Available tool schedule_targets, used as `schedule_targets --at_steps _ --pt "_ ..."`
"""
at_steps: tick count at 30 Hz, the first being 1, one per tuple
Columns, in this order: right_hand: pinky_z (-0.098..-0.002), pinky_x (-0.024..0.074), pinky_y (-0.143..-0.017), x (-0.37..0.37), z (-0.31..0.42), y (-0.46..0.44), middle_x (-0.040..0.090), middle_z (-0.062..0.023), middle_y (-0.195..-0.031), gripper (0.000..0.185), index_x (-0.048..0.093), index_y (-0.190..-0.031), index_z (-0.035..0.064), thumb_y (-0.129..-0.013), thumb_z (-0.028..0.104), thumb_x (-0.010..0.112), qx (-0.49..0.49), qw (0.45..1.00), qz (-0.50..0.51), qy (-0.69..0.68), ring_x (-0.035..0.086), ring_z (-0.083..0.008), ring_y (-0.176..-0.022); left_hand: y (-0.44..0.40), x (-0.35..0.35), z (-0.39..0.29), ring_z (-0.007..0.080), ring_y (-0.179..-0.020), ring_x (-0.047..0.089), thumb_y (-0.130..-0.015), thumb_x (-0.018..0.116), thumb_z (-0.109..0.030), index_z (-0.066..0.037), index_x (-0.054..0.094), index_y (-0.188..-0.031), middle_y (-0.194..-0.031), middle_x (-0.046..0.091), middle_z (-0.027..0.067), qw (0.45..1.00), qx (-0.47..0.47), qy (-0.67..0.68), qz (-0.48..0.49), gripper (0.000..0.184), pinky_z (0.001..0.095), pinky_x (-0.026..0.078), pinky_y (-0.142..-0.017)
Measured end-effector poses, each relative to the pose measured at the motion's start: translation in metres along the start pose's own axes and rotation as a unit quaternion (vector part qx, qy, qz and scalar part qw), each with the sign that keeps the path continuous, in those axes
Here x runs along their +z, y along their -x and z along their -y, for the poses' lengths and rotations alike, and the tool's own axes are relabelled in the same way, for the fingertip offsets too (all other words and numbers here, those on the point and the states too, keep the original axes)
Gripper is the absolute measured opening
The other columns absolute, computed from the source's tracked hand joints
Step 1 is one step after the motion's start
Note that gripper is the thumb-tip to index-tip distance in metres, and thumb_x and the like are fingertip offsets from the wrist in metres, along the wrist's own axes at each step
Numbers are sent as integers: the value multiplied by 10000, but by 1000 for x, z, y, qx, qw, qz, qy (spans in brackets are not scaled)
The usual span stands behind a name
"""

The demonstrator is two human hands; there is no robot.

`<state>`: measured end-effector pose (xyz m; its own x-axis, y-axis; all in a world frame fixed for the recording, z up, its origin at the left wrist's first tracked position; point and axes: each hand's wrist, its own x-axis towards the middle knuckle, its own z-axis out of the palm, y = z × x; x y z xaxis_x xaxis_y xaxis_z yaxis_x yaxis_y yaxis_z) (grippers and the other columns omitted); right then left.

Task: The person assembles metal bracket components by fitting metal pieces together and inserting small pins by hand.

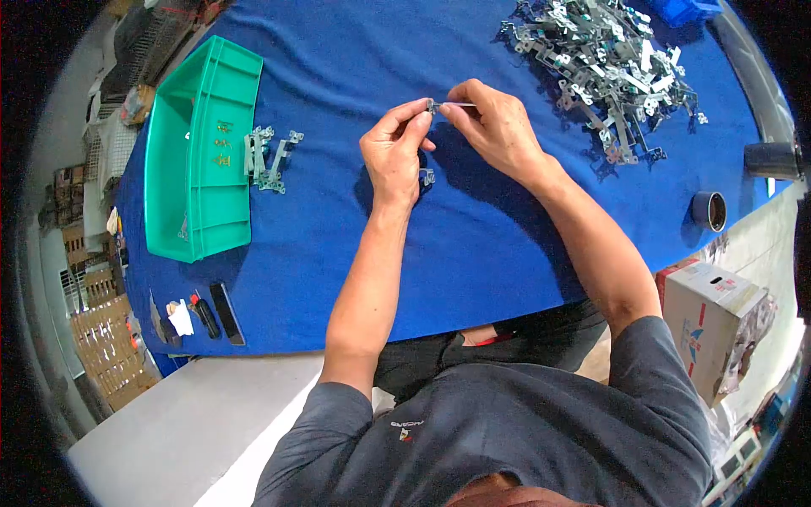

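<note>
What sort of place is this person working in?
Probably a small workshop or factory: a big pile of metal brackets lies on a blue cloth, and a green plastic bin sits at the left.

Bright scene, fisheye-bent edges, black corners

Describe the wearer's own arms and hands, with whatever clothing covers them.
The left hand and right hand are both bare, without gloves. The forearms are uncovered, with no watch or bracelet showing. Dark grey short sleeves end near the elbows, part of a matching shirt with a small chest print.
</note>
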<state>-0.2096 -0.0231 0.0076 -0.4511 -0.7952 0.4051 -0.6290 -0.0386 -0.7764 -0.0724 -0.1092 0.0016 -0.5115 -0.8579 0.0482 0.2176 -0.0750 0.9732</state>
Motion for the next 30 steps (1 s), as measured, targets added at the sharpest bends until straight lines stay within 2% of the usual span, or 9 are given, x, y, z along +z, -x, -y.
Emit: schedule_targets --at_steps 5,8,13,18,21,24,27,29,30 --pt "-442 507 -611 -2 -3 0 662 -148 -773 226 629 -917 31 -927 255 656 -5 998 23 57 658 -348 -706 1 0 -1 96 -772 653 -885 677 20 24 720 -1064 -998 727 99 1000 -4 -12 2 185 210 537 -562" --pt "-444 502 -595 1 -5 0 649 -152 -728 249 628 -890 22 -931 265 653 -39 999 -18 23 652 -348 -672 0 0 1 100 -778 655 -893 658 25 23 722 -1064 -1004 727 101 1000 4 -14 9 182 212 540 -565" --pt "-446 502 -598 0 -3 -1 651 -154 -737 232 619 -886 20 -931 245 653 -14 1000 1 15 652 -351 -679 1 1 -1 105 -775 656 -895 586 69 31 725 -1055 -1011 726 113 999 14 -29 9 216 210 534 -567" --pt "-444 507 -607 0 -6 0 650 -147 -729 212 612 -919 26 -929 233 657 -8 994 51 100 657 -356 -693 2 -1 0 86 -673 605 -872 532 103 32 729 -1055 -1000 725 117 999 23 -44 3 278 197 480 -551" --pt "-450 506 -601 4 -9 0 645 -145 -706 225 615 -922 33 -927 252 662 -62 998 -22 16 658 -361 -684 2 0 0 76 -643 580 -869 532 104 28 732 -1052 -991 725 111 999 16 -42 -5 281 197 472 -549" --pt "-454 507 -606 1 -3 0 652 -151 -738 213 612 -927 36 -923 243 663 -43 999 -15 -6 658 -365 -698 2 0 -1 75 -640 576 -866 530 106 27 734 -1048 -987 725 109 999 19 -39 -6 284 198 475 -551" --pt "-452 506 -618 -3 0 1 662 -158 -809 186 604 -931 38 -919 214 660 1 999 23 44 660 -362 -735 0 -1 1 77 -676 609 -871 514 119 19 742 -1028 -1045 718 119 999 25 -27 -5 294 191 491 -542" --pt "-387 494 -614 -2 -5 1 667 -159 -826 158 606 -953 7 -911 142 677 -9 996 49 69 653 -294 -702 1 1 0 81 -683 609 -869 517 114 25 737 -1037 -1026 722 120 999 25 -34 -8 290 195 489 -550" --pt "-387 494 -614 -2 -5 1 667 -159 -826 158 606 -953 7 -911 142 677 -9 996 49 69 653 -294 -702 1 1 0 86 -690 609 -867 520 109 32 732 -1046 -1007 727 122 999 26 -40 -12 287 199 487 -559"
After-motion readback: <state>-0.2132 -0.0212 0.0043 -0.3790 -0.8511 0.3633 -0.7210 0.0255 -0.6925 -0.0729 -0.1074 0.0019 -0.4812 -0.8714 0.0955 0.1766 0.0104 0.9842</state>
